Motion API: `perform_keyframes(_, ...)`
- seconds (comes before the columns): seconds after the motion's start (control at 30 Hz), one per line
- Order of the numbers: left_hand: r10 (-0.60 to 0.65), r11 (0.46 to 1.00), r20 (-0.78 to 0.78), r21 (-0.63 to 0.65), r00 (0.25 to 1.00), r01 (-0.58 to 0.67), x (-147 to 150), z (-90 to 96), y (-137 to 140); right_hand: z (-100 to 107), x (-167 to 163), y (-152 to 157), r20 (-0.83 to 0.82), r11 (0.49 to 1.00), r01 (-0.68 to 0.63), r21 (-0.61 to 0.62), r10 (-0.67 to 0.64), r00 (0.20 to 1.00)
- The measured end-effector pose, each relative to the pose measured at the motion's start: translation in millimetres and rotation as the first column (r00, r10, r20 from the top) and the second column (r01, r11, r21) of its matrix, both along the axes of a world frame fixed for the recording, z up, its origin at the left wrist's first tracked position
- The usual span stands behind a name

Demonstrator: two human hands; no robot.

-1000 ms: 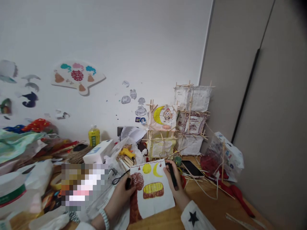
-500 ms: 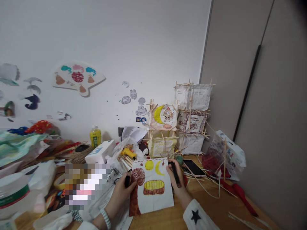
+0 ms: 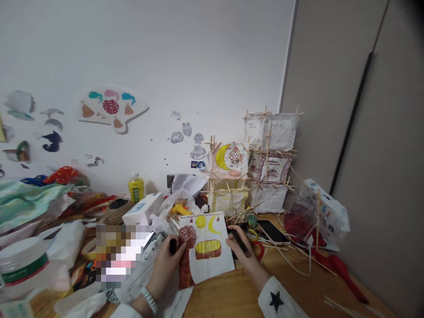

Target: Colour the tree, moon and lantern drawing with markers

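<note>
A coloured paper drawing [image 3: 208, 265] is held up over the table, showing a yellow moon, a crescent, a brown tree and a yellow-brown cake-like shape. My left hand [image 3: 165, 260] pinches its left edge. A short black piece [image 3: 172, 246], perhaps a pen cap, is tucked in the same fingers. At the right edge, my right hand [image 3: 243, 251] is closed around a dark marker pen [image 3: 240, 244], and its fingertips touch the paper. Behind the drawing stands a stick frame [image 3: 228, 181] bearing similar pictures.
Scissors with red handles [image 3: 260, 250] and a phone [image 3: 273, 232] lie to the right. A white box [image 3: 142, 209], a yellow bottle [image 3: 136, 187] and a lidded jar [image 3: 21, 265] crowd the left. Farther right are a plastic bag [image 3: 304, 221] and red cloth strip [image 3: 347, 278].
The drawing has shifted slightly left and up within the view, held by both hands. The background has slid a little right as my head turned.
</note>
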State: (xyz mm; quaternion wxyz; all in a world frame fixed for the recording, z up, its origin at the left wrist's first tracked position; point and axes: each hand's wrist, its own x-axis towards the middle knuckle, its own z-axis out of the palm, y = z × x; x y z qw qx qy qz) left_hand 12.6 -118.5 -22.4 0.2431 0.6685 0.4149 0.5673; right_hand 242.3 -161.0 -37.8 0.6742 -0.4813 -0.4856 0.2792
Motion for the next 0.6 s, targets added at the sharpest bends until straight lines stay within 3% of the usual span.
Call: perform_keyframes(0.6,0.027,1.000,-0.107,0.007,0.994,-0.027,-0.2,4.8,-3.1,10.8,3.4,-1.5,-0.007,0.998,0.056,0.038,-0.056,0.998)
